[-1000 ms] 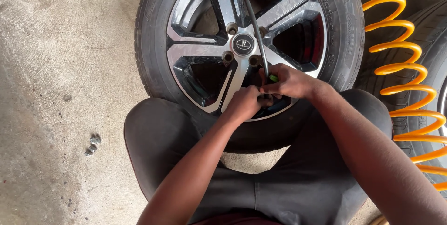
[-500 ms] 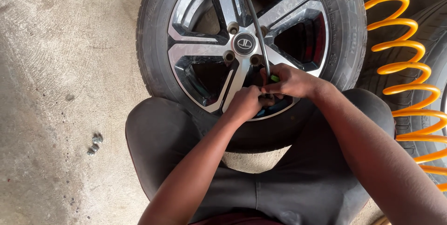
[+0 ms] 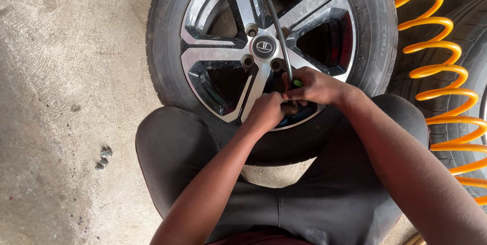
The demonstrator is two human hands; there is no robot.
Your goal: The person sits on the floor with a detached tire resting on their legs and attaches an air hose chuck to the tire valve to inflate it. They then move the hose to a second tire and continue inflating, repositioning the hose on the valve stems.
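Observation:
A car wheel (image 3: 264, 47) with a silver and black alloy rim lies flat on the concrete, held between my knees. A thin black hose (image 3: 274, 19) runs down across the hub to the rim's near edge. My right hand (image 3: 317, 86) grips the hose's lower end, where a small green piece shows between the fingers. Beside it, my left hand (image 3: 266, 112) is closed against the rim at the same spot, fingertips touching the fitting. What the left fingers pinch is hidden.
An orange coiled air hose (image 3: 446, 82) hangs at the right over a second tyre (image 3: 472, 57). A few small metal nuts (image 3: 103, 159) lie on the concrete floor at the left. My legs in dark trousers (image 3: 324, 194) frame the wheel.
The view has drifted slightly to the right. Both hands stay at the same place on the rim, with no clear movement.

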